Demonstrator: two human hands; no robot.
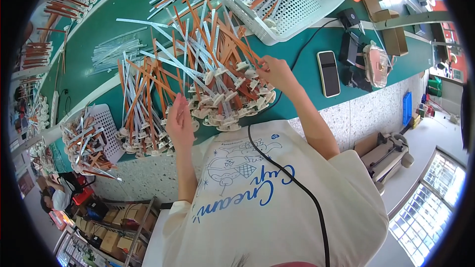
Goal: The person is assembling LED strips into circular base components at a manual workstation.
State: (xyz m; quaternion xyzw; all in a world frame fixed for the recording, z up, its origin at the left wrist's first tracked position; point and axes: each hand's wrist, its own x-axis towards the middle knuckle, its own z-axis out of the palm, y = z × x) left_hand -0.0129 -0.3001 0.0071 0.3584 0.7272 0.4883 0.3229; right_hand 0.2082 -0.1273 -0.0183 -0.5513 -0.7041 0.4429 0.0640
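1. Orange and white flat plastic strips with cream clip ends (198, 64) lie heaped on the green worktable (302, 64), the clip ends bunched toward the person, probably so they are within easy reach.
2. The right hand (274, 71) rests at the heap's right edge, fingers pinched together on a clip end there.
3. The left hand (179, 121) sits at the near edge between the main heap and a smaller bundle, fingers loosely apart, touching the clip ends; whether it grips one I cannot tell.
4. A white perforated plastic basket (316, 0) holding a few strips stands beyond the heap.
5. A black smartphone (328, 73) lies to the right, well apart from the strips.
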